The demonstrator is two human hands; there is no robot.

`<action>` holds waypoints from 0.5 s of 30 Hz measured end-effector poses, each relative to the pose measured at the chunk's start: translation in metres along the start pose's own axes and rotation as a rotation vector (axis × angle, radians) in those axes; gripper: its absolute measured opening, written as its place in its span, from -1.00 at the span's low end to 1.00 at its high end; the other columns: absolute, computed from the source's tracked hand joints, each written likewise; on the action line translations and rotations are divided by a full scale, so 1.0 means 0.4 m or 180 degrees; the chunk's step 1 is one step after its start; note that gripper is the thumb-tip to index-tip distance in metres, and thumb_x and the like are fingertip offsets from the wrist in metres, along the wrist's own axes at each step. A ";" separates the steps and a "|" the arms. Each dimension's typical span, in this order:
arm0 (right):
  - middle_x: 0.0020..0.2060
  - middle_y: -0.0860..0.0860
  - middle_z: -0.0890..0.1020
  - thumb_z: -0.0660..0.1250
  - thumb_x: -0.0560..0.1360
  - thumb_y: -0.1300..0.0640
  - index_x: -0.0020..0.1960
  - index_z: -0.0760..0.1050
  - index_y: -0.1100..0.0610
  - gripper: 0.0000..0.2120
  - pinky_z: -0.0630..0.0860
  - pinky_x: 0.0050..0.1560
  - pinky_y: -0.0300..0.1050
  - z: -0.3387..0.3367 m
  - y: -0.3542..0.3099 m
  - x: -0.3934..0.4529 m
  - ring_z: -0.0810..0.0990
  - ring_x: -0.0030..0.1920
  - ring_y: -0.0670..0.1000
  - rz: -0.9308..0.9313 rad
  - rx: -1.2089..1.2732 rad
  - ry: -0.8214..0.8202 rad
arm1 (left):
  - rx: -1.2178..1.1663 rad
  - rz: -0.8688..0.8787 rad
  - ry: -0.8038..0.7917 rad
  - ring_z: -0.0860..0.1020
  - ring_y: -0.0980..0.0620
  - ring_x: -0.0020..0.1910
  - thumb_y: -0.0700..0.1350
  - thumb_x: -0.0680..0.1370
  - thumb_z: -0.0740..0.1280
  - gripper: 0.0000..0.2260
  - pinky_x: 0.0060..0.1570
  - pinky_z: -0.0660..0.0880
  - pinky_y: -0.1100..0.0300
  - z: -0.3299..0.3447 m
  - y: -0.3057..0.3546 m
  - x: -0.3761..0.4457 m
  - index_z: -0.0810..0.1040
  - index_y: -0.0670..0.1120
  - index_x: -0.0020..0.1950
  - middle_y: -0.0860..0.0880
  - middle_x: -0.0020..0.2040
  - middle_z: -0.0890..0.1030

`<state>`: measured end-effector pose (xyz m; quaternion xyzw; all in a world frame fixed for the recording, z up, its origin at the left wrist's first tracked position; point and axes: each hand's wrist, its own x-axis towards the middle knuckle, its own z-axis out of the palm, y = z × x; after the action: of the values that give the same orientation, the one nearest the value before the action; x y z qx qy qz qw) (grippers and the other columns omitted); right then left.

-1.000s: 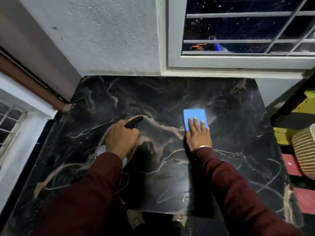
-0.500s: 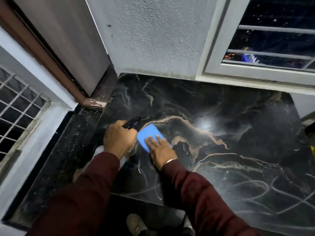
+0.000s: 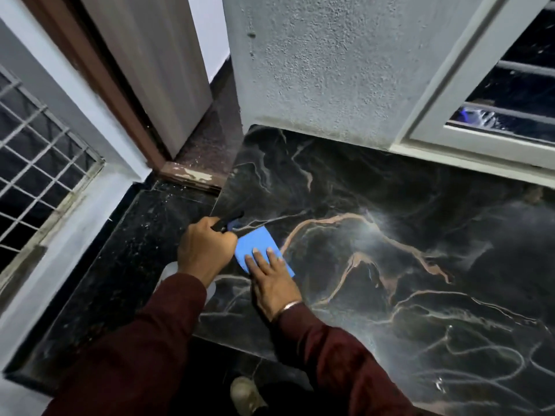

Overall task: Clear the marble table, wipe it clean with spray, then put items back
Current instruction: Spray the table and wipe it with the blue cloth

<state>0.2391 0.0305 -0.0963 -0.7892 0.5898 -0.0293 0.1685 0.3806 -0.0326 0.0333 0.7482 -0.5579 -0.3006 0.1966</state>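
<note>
Right hand [image 3: 271, 280] presses a flat blue cloth [image 3: 258, 246] near the black marble surface's [image 3: 390, 205] left edge; left hand [image 3: 204, 250] grips a black-nozzled spray bottle [image 3: 227, 221]; open marble stretches right.

- A rough grey plastered wall [image 3: 324, 64] rises at the far side.
- A white-framed window [image 3: 468, 115] with horizontal bars sits at the far right, dark outside.
- A pale door [image 3: 156, 64] in a brown frame [image 3: 99, 82] stands at the far left, its paint chipped at the foot.
- A window with a white metal grille [image 3: 39, 163] fills the left.
- A dark speckled stone ledge [image 3: 120, 265] lies below it.
- A shoe [image 3: 244, 396] shows on the near floor.
</note>
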 end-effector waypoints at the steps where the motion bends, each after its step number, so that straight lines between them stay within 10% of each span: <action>1: 0.41 0.10 0.39 0.01 0.46 0.04 0.46 0.30 0.12 -0.43 0.34 0.34 0.22 -0.009 0.023 0.060 0.36 0.38 0.27 -0.0067 -0.0096 -0.0100 | -0.0006 -0.0024 -0.0006 0.44 -0.23 -0.22 -0.04 0.32 0.22 -0.89 -0.21 0.31 0.10 -0.006 -0.005 0.014 0.43 -0.06 -0.33 -0.11 -0.30 0.49; 8: 0.52 0.12 0.14 0.04 0.59 0.06 0.54 0.07 0.16 -0.46 0.06 0.43 0.16 -0.138 0.239 0.295 0.08 0.49 0.29 0.1791 -0.0002 0.0562 | 0.0083 -0.0202 0.0252 0.53 -0.20 -0.27 -0.14 0.41 0.32 -0.84 -0.28 0.36 0.10 -0.052 -0.081 0.081 0.48 -0.09 -0.38 -0.08 -0.38 0.54; 12: 0.43 0.22 0.33 -0.22 0.45 0.03 0.45 0.27 0.25 -0.33 0.19 0.41 0.25 -0.035 -0.035 0.262 0.29 0.40 0.34 -0.0125 -0.0313 0.0064 | 0.0091 -0.0333 0.0326 0.56 -0.23 -0.24 -0.10 0.38 0.30 -0.89 -0.27 0.38 0.11 -0.055 -0.099 0.091 0.52 -0.10 -0.32 -0.12 -0.33 0.58; 15: 0.42 0.06 0.39 0.06 0.49 0.05 0.46 0.30 0.08 -0.46 0.25 0.40 0.15 0.010 -0.092 0.110 0.33 0.41 0.22 -0.1330 -0.0214 -0.0454 | 0.0001 -0.0448 0.0429 0.57 -0.24 -0.25 -0.12 0.43 0.34 -0.86 -0.30 0.37 0.11 -0.050 -0.083 0.086 0.57 -0.16 -0.29 -0.15 -0.35 0.58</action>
<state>0.2875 -0.0010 -0.0957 -0.8995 0.4007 0.0120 0.1736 0.4245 -0.0563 0.0192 0.8041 -0.4895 -0.2625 0.2119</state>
